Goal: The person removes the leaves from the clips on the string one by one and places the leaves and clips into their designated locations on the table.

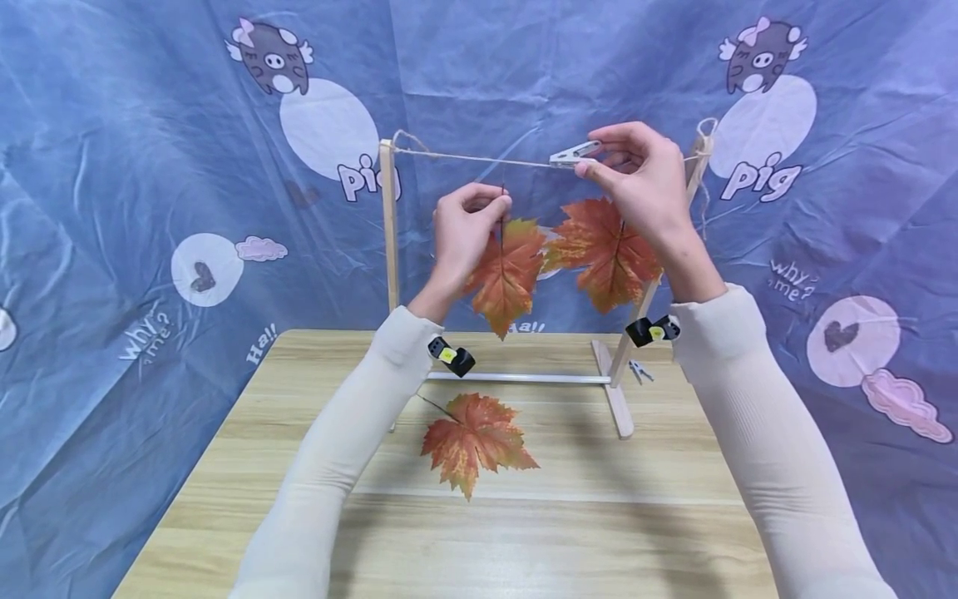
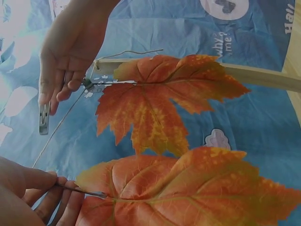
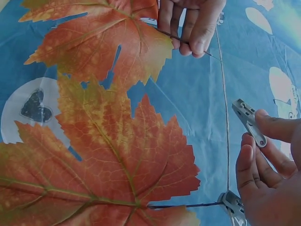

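Note:
My left hand (image 1: 462, 233) pinches the thin dark stem of an orange-red maple leaf (image 1: 507, 279), which hangs below the fingers. The stem's tip points up near a string (image 1: 479, 158). In my right hand (image 1: 649, 179), a metal clothespin (image 3: 249, 123) is held between thumb and fingers. It is beside the string in the right wrist view, apart from the leaf in the left hand. A second maple leaf (image 1: 606, 254) hangs from the string by its stem, held by another clothespin (image 3: 231, 207); the right hand hides that clothespin in the head view.
The string spans two wooden posts (image 1: 391, 233) of a stand with a white crossbar (image 1: 524, 378). A third maple leaf (image 1: 475, 441) lies on the wooden table (image 1: 569, 532). Near the right foot lies a clothespin (image 1: 640, 372). Behind hangs a blue printed cloth (image 1: 479, 75).

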Motion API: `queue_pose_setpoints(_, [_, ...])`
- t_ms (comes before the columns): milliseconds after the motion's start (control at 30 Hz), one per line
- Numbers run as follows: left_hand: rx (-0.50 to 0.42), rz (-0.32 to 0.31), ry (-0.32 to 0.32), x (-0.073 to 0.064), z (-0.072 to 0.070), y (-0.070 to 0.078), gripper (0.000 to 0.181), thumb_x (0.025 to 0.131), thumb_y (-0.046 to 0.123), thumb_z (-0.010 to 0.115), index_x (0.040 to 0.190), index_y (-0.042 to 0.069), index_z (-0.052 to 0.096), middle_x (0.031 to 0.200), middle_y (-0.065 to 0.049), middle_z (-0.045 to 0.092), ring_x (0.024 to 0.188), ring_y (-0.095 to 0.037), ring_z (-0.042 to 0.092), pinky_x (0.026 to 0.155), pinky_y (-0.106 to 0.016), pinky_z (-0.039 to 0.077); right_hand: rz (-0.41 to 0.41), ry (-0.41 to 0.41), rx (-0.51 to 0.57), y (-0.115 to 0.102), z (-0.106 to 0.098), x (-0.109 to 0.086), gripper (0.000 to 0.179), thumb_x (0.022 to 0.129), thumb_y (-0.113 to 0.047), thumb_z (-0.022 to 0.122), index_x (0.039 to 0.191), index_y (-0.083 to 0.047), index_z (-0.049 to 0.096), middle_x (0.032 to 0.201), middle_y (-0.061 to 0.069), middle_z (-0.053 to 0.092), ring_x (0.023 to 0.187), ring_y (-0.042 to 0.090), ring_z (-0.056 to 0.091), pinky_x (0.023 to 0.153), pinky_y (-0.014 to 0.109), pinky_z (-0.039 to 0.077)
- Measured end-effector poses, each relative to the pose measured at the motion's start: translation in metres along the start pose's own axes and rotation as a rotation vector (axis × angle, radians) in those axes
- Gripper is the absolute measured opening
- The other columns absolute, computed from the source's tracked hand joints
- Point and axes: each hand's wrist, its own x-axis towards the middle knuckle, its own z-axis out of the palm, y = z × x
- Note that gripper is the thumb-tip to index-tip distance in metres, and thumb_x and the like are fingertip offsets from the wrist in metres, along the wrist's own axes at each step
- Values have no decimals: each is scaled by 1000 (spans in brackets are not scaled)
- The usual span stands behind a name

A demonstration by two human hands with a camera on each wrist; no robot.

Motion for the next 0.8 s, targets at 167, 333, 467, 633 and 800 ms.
queue_pose_setpoints(167, [-35,0,-2,-5,-4,-2,11,98,10,77,104,1,80,92,-13,78,75,-17,72,68,-26,61,-24,-13,24,5,-4,-10,36,93,-18,84,127,-13,73,104,-13,72,81,4,64,63,16,48])
queue_pose_setpoints(333, [-58,-1,6,-11,-8,-7,11,98,9,77,103,0,79,89,-13,77,74,-16,72,71,-25,65,-58,-30,61,11,-7,-19,39,97,-18,80,134,-13,71,108,-11,68,73,6,60,58,18,46])
queue_pose_setpoints(467, [-92,-13,16,-15,-11,-12,10,98,7,76,102,-2,78,87,-14,77,73,-16,73,72,-27,67,-51,-36,61,16,-9,-27,38,97,-19,79,135,-14,73,105,-14,68,70,5,58,56,17,45])
queue_pose_setpoints(633, [-137,-23,27,-19,-15,-17,11,98,3,76,102,-6,77,84,-11,76,70,-14,72,69,-25,66,-43,-26,85,21,-11,-34,33,95,-19,82,127,-11,76,101,-13,69,72,5,62,54,17,47])
queue_pose_setpoints(800, [-151,-43,31,-25,-19,-20,9,97,1,75,101,-6,77,84,-9,76,70,-14,72,68,-24,66,-63,-33,77,26,-14,-43,33,96,-18,82,126,-9,76,107,-13,65,75,4,64,58,17,47])
